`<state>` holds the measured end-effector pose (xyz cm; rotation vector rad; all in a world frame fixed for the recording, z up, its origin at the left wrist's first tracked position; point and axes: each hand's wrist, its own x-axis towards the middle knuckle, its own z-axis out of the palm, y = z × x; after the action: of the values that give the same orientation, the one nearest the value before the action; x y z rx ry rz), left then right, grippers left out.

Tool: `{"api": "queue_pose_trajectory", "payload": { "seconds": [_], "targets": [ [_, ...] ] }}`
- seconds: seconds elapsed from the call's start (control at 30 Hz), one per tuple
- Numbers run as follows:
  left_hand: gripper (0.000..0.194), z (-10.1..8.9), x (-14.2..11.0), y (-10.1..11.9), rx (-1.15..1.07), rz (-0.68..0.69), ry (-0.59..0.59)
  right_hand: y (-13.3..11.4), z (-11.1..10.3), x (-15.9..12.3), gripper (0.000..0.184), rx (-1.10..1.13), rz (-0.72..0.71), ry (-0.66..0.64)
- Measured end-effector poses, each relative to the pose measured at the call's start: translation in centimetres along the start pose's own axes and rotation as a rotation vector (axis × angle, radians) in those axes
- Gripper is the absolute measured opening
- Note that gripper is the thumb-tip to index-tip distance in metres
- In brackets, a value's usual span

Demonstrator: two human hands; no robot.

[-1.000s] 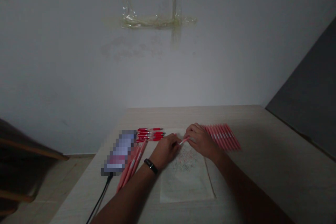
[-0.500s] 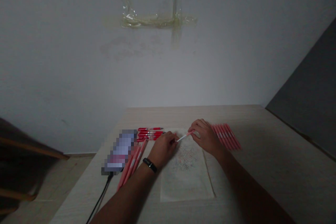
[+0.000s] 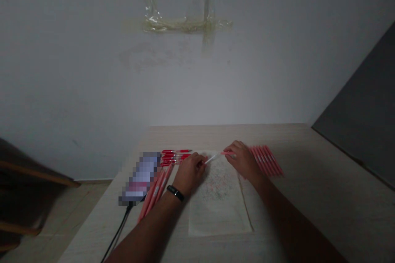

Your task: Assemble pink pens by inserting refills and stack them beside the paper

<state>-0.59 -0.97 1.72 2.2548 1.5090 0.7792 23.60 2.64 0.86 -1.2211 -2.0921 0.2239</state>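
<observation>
My left hand (image 3: pixel 190 172), with a black band on its wrist, has its fingers closed around a slim pen (image 3: pixel 211 159) whose pale end points up and to the right. To its right, my right hand (image 3: pixel 242 159) pinches a short pink pen cap (image 3: pixel 227 153). A small gap separates the cap from the pale tip. Both hands are above the far part of a scribbled sheet of paper (image 3: pixel 219 218). Beyond my right hand lies a neat row of pink pens (image 3: pixel 268 160), partly hidden by that hand.
Several red pens with clear barrels (image 3: pixel 175 157) lie left of the paper. Longer pink pens (image 3: pixel 156 193) rest beside my left forearm. A blurred phone-like device (image 3: pixel 142 178) with a black cable (image 3: pixel 119 230) is at the table's left. A wall (image 3: pixel 228 94) rises behind the table.
My hands have drawn apart, the right one moving right. The pen's pale end came into view and is now separate from the pink cap.
</observation>
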Motion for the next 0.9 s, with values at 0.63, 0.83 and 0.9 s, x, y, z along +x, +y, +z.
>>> {"api": "queue_pose_trajectory", "payload": {
  "seconds": [0.63,0.83,0.9],
  "targets": [
    [0.021,0.4,0.0,-0.4,0.021,-0.027,-0.005,0.8,1.7,-0.6,0.022,-0.024,-0.008,-0.177],
    [0.021,0.6,-0.1,-0.7,0.035,-0.026,0.014,0.7,1.2,-0.4,0.020,0.040,-0.011,-0.083],
    [0.022,0.5,-0.1,-0.8,0.039,-0.025,0.020,0.6,1.0,-0.3,0.021,0.077,-0.022,-0.051]
  ]
}}
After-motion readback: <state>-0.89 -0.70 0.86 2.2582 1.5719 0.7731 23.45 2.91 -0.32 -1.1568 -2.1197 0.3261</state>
